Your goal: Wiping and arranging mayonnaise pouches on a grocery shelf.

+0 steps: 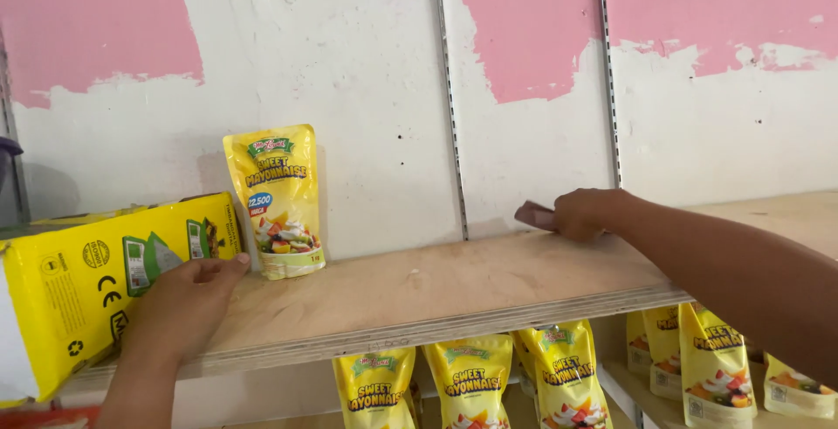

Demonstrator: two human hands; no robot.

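My left hand [185, 300] rests on the left part of a plywood shelf [419, 294], its fingertips against the end of a large yellow carton [83, 281] that lies on its side. Just right of the carton a yellow stand-up pouch [277, 202] leans upright against the wall. My right hand [583, 212] reaches across from the right and is closed on a small pinkish-brown cloth [534, 215] pressed on the shelf near the back wall.
The wall [349, 89] behind is white with patches of pink paint and two vertical metal shelf rails [449, 97]. Several more yellow pouches [476, 385] stand on the shelf below, with others [716, 368] at lower right.
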